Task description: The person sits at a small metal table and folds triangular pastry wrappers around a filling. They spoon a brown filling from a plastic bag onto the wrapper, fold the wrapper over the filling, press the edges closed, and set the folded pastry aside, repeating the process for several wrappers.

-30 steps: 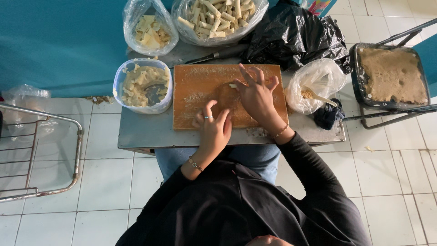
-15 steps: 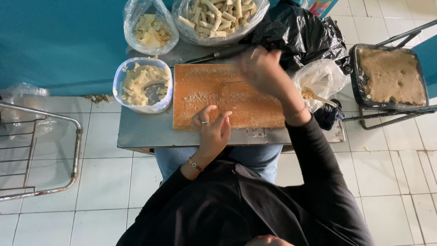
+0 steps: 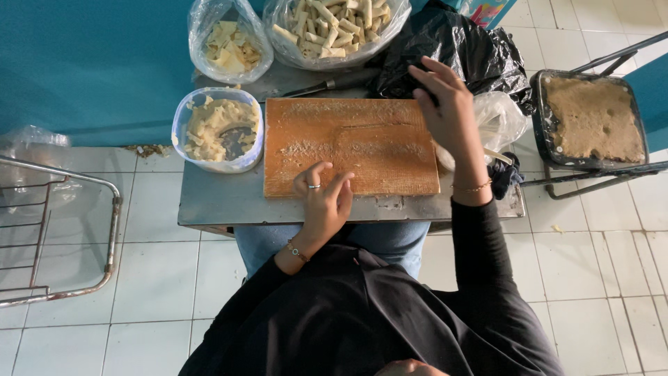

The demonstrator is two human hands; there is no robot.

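A floured wooden board [image 3: 348, 118] lies on a small metal table [image 3: 216, 202]. My left hand [image 3: 323, 202], with a ring and a bracelet, rests with fingers apart on the board's near edge and holds nothing. My right hand [image 3: 449, 111] hovers over the board's right edge with fingers spread, also holding nothing. A thin flat sheet [image 3: 386, 150] seems to lie on the board's right half. A clear tub of pale filling [image 3: 217, 129] with a spoon stands left of the board.
Behind the board lie a knife [image 3: 327, 85], a bag of pale pieces [image 3: 229, 42], a bag of rolled sticks [image 3: 334, 24] and a black bag [image 3: 466, 49]. A clear bag [image 3: 504, 118] and a tray of brown mass [image 3: 591, 118] are right. A wire rack [image 3: 49, 230] stands left.
My right hand lifted off the board's middle, reached back towards the bags at the far right, and is now over the board's right edge. My left hand stayed at the near edge.
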